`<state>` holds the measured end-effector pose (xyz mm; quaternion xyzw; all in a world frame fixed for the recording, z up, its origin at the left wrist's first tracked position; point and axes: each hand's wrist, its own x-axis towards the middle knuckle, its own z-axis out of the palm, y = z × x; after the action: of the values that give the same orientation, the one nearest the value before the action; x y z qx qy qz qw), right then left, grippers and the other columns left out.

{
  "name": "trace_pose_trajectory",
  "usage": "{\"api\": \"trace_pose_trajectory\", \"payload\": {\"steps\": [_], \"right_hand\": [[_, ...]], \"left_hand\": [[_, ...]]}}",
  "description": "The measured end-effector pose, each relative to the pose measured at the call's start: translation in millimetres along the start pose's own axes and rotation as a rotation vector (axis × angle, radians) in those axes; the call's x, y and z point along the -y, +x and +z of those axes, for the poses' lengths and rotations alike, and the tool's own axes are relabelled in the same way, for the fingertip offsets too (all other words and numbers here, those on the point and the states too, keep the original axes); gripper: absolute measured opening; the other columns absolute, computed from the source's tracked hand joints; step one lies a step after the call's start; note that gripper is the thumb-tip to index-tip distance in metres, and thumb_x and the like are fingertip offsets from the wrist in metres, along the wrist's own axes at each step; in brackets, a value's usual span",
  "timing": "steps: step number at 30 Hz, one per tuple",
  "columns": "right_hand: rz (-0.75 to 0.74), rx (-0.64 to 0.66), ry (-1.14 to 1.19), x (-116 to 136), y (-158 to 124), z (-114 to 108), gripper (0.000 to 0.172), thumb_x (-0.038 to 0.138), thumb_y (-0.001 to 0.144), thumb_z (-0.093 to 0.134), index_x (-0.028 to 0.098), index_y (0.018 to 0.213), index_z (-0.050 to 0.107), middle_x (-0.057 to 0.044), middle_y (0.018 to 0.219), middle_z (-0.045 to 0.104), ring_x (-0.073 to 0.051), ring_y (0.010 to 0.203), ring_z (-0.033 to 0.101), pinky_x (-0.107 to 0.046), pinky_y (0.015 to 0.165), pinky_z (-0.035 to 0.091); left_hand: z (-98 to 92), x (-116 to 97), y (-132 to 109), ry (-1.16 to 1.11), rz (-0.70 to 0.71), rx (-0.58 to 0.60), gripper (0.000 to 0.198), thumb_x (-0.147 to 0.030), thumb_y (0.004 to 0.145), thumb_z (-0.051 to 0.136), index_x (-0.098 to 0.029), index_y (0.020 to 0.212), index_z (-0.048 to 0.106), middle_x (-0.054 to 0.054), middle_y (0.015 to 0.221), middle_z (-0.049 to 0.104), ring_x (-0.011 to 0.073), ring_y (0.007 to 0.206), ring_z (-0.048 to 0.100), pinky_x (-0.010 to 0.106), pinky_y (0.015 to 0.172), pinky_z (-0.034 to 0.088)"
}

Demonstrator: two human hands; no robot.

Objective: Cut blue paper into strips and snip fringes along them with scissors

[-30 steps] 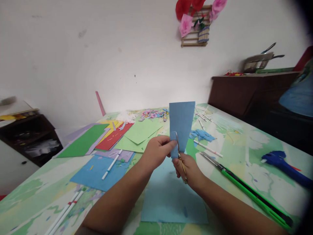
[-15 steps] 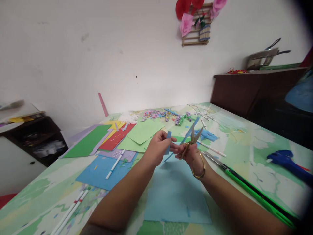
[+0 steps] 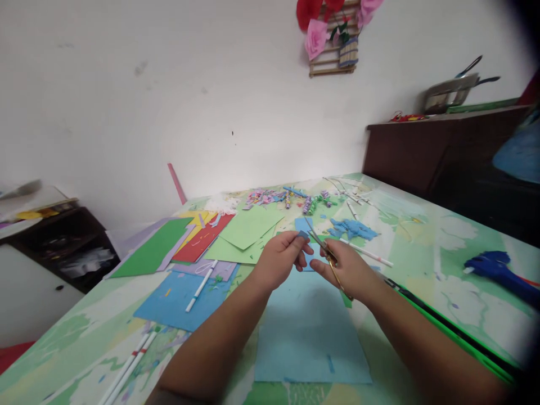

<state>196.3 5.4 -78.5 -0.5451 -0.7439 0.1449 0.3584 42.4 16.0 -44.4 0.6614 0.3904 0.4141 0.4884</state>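
My left hand (image 3: 279, 257) is closed in a pinch on a small blue paper piece (image 3: 304, 236), held low over the table. My right hand (image 3: 346, 269) is closed around gold-handled scissors (image 3: 324, 254), whose blades point up and left toward the blue piece. Both hands hover above a light blue paper sheet (image 3: 310, 332) lying flat in front of me.
Coloured sheets lie at the left: green (image 3: 152, 247), red (image 3: 201, 237), light green (image 3: 247, 226), dark blue (image 3: 177, 292). White pens (image 3: 201, 284) (image 3: 366, 253), a green ruler (image 3: 455, 337), blue scraps (image 3: 352, 228) and paper rolls (image 3: 312, 203) litter the table. A blue tool (image 3: 500, 274) lies at right.
The tall blue sheet held upright a second ago is gone from my hands; only a small blue piece stays in my left. The scissors have turned and lowered, blades closer together.
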Motion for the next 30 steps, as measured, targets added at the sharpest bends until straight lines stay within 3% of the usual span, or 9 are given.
{"api": "trace_pose_trajectory", "payload": {"steps": [8,14,25,30], "right_hand": [[-0.120,0.084,-0.085,5.4,-3.9,-11.6,0.030,0.048,0.069,0.052,0.019,0.068,0.047,0.000,0.064,0.047,-0.013,0.057,0.041,-0.024,0.050,0.029],[-0.151,0.199,-0.047,6.0,-7.2,-15.7,0.029,0.046,0.071,0.050,0.018,0.077,0.050,-0.002,0.070,0.051,-0.014,0.060,0.044,-0.025,0.052,0.031],[-0.207,0.263,-0.008,9.4,-12.5,-18.0,0.031,0.047,0.076,0.043,0.018,0.084,0.048,-0.004,0.077,0.051,-0.016,0.066,0.045,-0.027,0.058,0.035],[-0.181,0.223,-0.085,11.0,-12.8,-16.1,0.031,0.047,0.073,0.047,0.017,0.083,0.048,-0.005,0.076,0.050,-0.018,0.067,0.045,-0.029,0.058,0.035]], "left_hand": [[0.6,-5.7,-9.0,0.219,0.084,0.082,0.025,-0.028,0.079,0.039,-0.015,0.063,0.054,-0.003,0.049,0.049,0.0053,0.043,0.047,0.017,0.045,0.038],[-0.6,-11.5,-12.7,0.239,0.143,0.140,0.023,-0.023,0.079,0.038,-0.015,0.063,0.052,-0.004,0.050,0.047,0.0036,0.043,0.045,0.015,0.044,0.038],[-4.4,-15.8,-15.5,0.347,0.182,0.174,0.022,-0.021,0.079,0.038,-0.015,0.063,0.052,-0.004,0.052,0.048,0.0034,0.045,0.047,0.015,0.045,0.038],[-4.4,-17.3,-17.2,0.378,0.176,0.172,0.022,-0.018,0.077,0.037,-0.015,0.062,0.052,-0.004,0.050,0.048,0.0042,0.044,0.047,0.015,0.045,0.038]]}}
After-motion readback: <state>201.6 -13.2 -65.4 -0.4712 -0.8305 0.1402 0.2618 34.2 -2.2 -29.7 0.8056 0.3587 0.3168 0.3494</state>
